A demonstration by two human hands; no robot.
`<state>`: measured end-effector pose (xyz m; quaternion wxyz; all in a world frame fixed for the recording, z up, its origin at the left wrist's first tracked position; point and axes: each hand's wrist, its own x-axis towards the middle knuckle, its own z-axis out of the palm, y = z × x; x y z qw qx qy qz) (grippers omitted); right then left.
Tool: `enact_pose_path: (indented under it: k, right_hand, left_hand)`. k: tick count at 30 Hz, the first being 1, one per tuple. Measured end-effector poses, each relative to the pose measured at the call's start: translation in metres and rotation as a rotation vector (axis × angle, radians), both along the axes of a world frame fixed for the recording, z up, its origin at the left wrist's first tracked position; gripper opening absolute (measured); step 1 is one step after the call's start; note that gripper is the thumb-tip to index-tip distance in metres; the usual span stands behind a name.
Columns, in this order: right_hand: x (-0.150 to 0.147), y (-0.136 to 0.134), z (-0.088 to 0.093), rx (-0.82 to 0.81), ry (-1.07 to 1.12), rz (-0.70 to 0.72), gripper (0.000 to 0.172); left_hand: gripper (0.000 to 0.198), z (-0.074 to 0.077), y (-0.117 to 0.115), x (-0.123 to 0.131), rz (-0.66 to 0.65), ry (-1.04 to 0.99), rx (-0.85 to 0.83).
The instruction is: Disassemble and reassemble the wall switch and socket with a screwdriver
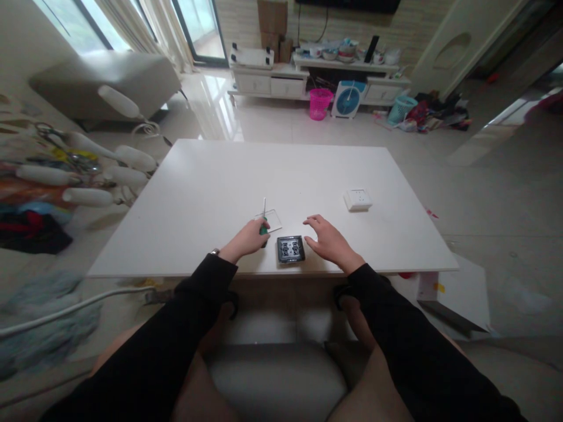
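My left hand [247, 238] has its fingers closed round the green handle of a screwdriver [264, 226], whose thin metal shaft points away from me. Partly behind that hand, a white square frame [275, 221] lies flat on the table. Between my two hands sits a black socket module [291, 249], its inner fittings facing up, close to the table's front edge. Just right of the module hovers my right hand [329, 238], fingers apart and curved, holding nothing. Farther off to the right rests a white wall socket box [358, 200].
The white table [211, 181] spans the middle of the view. On its left stands a lamp [127, 158] with several white shades. Across the room are a white TV cabinet [270, 82], a pink basket [320, 104] and a blue fan [348, 99]. A grey ottoman [109, 76] is by the window.
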<state>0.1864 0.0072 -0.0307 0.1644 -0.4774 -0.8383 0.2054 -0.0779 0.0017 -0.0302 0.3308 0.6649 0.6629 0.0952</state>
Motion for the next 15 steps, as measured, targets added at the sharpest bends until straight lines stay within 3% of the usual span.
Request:
enact_pose_path:
  k: [3, 6, 15]
  right_hand:
    - [-0.004, -0.002, 0.005, -0.016, 0.073, 0.015, 0.046]
    - [-0.01, -0.005, 0.007, -0.028, 0.157, 0.029, 0.054]
    - [-0.017, -0.006, 0.005, 0.065, 0.219, 0.064, 0.056]
  left_hand:
    - [0.024, 0.01, -0.003, 0.021, 0.109, -0.415, -0.074]
    - [0.035, 0.016, -0.008, 0.038, 0.173, -0.708, -0.133]
    - [0.041, 0.025, -0.012, 0.05, 0.223, -0.984, -0.289]
